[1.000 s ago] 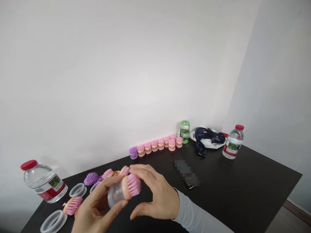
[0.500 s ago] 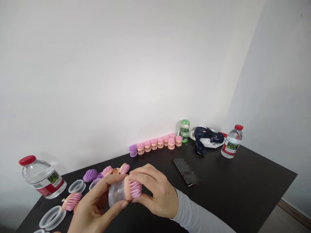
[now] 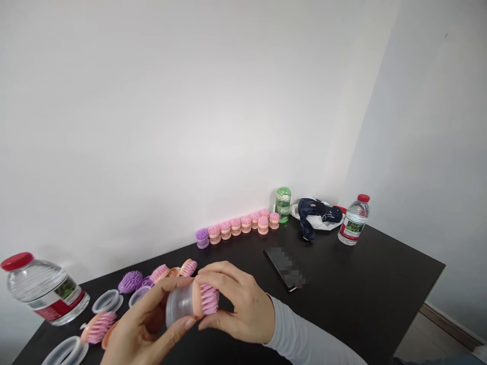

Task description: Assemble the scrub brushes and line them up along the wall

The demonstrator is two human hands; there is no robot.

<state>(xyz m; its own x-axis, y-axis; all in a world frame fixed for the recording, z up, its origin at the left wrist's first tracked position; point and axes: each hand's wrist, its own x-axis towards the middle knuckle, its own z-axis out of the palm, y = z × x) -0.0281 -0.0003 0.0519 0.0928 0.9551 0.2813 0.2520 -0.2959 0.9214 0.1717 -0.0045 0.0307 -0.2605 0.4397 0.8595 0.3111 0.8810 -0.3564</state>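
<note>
Between my hands is a scalp massage brush with pink bristles [image 3: 209, 299], tilted on its side, its peach rim against a translucent cup [image 3: 179, 306]. My left hand [image 3: 146, 324] is closed around the cup, thumb along its lower side. The fingers and thumb of my right hand [image 3: 241, 304] grip the peach rim and bristle end. Left of my hands lie a loose peach-and-pink brush head [image 3: 99, 327], a purple brush head [image 3: 130, 281] and translucent rings [image 3: 107, 301]. Whether the held cup and head are fully joined I cannot tell.
Several finished-looking brushes [image 3: 236, 226], one of them purple [image 3: 202, 238], stand in a row along the wall. A green bottle [image 3: 282, 205], a dark strapped bag [image 3: 319, 212] and a water bottle [image 3: 353, 220] are behind a phone [image 3: 283, 268]. Another water bottle [image 3: 49, 294] stands left.
The whole scene has shifted left in view as the head turned slightly right. Both hands keep their hold on the brush, with the right fingers moved a little on the rim.
</note>
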